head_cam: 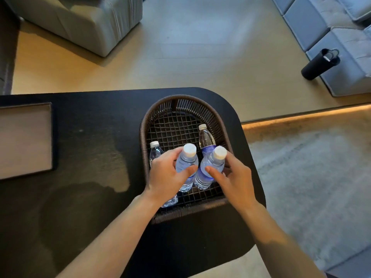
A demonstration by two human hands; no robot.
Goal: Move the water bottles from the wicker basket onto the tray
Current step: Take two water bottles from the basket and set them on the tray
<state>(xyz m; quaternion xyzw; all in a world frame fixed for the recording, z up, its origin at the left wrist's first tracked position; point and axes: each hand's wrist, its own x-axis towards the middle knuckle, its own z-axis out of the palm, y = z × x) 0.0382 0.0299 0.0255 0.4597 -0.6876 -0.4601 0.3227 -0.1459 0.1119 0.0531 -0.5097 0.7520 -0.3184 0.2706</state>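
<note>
A dark wicker basket (160, 109) stands on the black table (90, 197), right of centre. My left hand (166, 175) grips a clear water bottle (187, 159) with a white cap, held upright inside the basket. My right hand (232, 179) grips a second bottle (210, 167) beside it, tilted a little to the right. Two more bottles lie in the basket: one (155, 150) along the left wall, partly hidden under my left hand, and one (205, 138) by the right wall. The tray (24, 139), flat with a dark rim, sits at the table's left edge.
A grey armchair (80, 21) stands on the floor beyond the table at upper left. A grey sofa (341, 37) with a black flask (319, 64) against it is at upper right. A pale rug (311, 177) lies to the right of the table.
</note>
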